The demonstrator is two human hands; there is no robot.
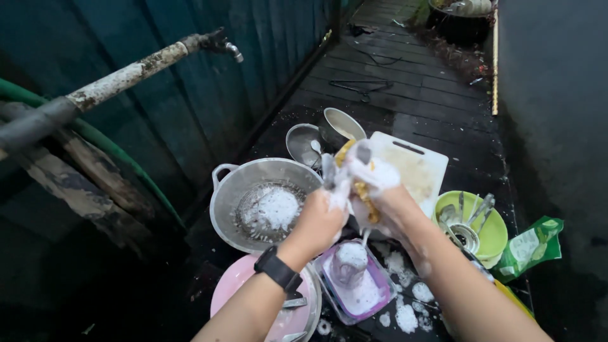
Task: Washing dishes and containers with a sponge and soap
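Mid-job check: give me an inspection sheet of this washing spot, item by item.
Surface: wet dark wooden plank floor, foam blobs near the dishes.
Job's things: soapy metal utensil in left hand; yellow scrubbing sponge in right hand.
Clutter: foam-filled metal colander, white plastic cutting board, green plastic bowl of cutlery, purple-rimmed container, pink plastic basin, green sachet.
Hands: both lathered, closed on their items.
Cables: green hose by the wall.
Surroundings: corroded tap pipe, dark plank wall.

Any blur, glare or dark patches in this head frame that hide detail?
Head view: dim overall; lower left corner nearly black; left hand and right hand motion-smeared under white foam; metal colander and cutting board fairly sharp; no strong glare.
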